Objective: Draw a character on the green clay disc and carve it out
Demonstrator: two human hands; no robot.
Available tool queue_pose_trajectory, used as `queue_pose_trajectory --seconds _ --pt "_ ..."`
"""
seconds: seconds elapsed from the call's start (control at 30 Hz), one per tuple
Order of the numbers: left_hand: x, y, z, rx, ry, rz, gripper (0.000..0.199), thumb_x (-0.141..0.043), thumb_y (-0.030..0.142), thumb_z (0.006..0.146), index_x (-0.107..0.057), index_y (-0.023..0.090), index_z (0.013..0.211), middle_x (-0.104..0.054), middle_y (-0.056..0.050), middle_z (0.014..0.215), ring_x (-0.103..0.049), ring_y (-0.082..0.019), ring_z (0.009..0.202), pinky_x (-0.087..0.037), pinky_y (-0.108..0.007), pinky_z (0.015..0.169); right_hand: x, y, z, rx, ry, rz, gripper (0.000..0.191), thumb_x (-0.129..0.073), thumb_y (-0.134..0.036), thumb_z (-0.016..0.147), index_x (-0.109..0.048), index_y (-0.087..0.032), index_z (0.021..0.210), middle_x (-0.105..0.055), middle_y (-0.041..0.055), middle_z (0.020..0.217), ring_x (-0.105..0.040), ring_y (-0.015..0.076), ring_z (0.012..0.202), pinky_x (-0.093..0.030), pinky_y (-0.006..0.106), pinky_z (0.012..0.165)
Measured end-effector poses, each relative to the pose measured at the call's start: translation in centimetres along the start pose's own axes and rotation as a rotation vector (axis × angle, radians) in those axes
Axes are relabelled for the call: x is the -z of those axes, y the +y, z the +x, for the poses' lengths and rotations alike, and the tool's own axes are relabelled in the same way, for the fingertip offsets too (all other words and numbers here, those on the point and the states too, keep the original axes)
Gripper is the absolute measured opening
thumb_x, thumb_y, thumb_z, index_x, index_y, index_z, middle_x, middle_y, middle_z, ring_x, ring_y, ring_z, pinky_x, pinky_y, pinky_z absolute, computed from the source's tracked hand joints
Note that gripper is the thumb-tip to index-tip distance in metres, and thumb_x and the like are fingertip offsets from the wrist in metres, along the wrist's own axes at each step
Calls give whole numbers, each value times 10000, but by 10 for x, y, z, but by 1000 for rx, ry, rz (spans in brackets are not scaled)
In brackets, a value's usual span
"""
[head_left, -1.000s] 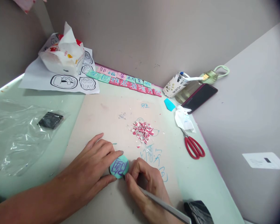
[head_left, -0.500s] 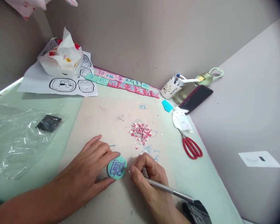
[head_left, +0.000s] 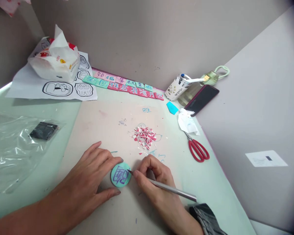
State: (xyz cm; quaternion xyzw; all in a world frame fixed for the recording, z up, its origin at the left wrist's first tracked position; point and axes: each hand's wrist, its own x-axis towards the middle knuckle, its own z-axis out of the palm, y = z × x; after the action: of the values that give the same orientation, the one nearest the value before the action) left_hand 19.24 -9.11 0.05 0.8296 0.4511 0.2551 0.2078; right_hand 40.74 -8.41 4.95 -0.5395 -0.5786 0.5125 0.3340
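Note:
A round teal carving-rubber disc (head_left: 114, 182) with a purple character drawn on it lies flat on the tan board. My left hand (head_left: 88, 178) steadies the disc, forefinger against its upper left edge and thumb just below its lower edge. Pinched in the fingers of my right hand (head_left: 156, 182) is a slim silver craft knife (head_left: 172, 189). The knife's dark tip meets the disc's right side, on the purple lines. Beyond the hands is a heap of red and white shavings (head_left: 145, 137).
Lettered pink and teal tiles (head_left: 123, 86) line the back edge. At right are red-handled scissors (head_left: 198, 150), crumpled tissue (head_left: 188, 121), a phone (head_left: 203, 99) and a patterned can (head_left: 176, 87). Leftward are a tissue pack (head_left: 57, 63) on printed paper and a plastic bag (head_left: 12, 143) holding a black square.
The disc has turned slightly, and my left thumb has shifted off its lower edge. The knife tip now rests farther up on the right side. The whole view has shifted a little.

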Motion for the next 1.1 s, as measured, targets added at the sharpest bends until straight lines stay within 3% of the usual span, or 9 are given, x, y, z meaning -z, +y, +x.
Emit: queue_pose_trajectory --seconds 0.57,1.1 --pt "0 2 1 7 -27 -52 395 -734 211 850 -554 288 1194 -606 7 1061 -553 -239 1073 -154 -515 1231 0 -7 -2 -92 -44 -87 230 -572 -307 822 -421 -239 662 -421 -53 630 -353 126 615 -297 273 551" --pt "-2 3 2 -26 2 -22 399 -702 209 857 -538 282 1214 -599 19 1055 -554 -219 1060 -148 -469 1221 1 -4 -3 -49 -111 -149 221 -585 -250 861 -433 -234 701 -446 -55 671 -376 125 637 -315 270 564"
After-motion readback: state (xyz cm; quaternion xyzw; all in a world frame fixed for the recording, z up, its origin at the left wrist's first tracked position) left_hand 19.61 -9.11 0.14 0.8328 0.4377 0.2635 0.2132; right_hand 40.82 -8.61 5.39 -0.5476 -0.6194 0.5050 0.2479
